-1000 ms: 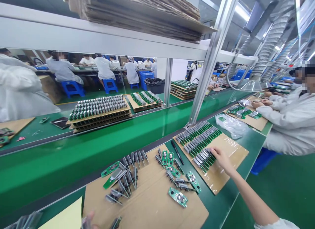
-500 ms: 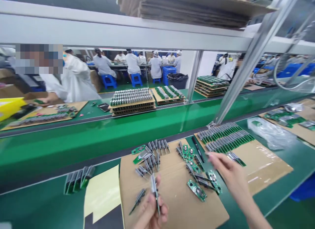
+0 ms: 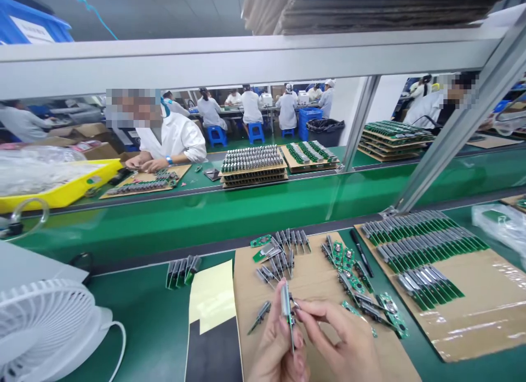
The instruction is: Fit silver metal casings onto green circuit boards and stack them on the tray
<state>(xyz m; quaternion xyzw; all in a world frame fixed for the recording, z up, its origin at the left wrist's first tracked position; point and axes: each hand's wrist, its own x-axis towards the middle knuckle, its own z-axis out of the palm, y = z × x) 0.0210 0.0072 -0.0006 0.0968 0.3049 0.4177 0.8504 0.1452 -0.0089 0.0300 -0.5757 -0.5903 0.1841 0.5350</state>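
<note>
My left hand (image 3: pixel 276 346) is closed around a small green circuit board (image 3: pixel 286 308) with a grey strip along one edge, held upright and edge-on. My right hand (image 3: pixel 339 335) meets it from the right, thumb and finger pinched at the board's face; whatever sits between those fingertips is too small to make out. Beneath both hands lies a cardboard sheet (image 3: pixel 320 283). Similar boards (image 3: pixel 281 256) stand and lie at its back left, and a loose pile of boards (image 3: pixel 349 272) is on the right. A single board (image 3: pixel 258 317) rests just left of my left hand.
A second cardboard sheet (image 3: pixel 472 321) at right carries rows of boards (image 3: pixel 419 239); a black pen (image 3: pixel 361 253) lies between the sheets. At left are a white fan (image 3: pixel 49 327) and yellow paper (image 3: pixel 211 286). Across the green divider (image 3: pixel 197 212) a co-worker (image 3: pixel 172 135) handles boards.
My right hand has moved left from beside the board rows to the board in my left hand. More boards now show in the front row at right. The view has swung left, revealing the fan.
</note>
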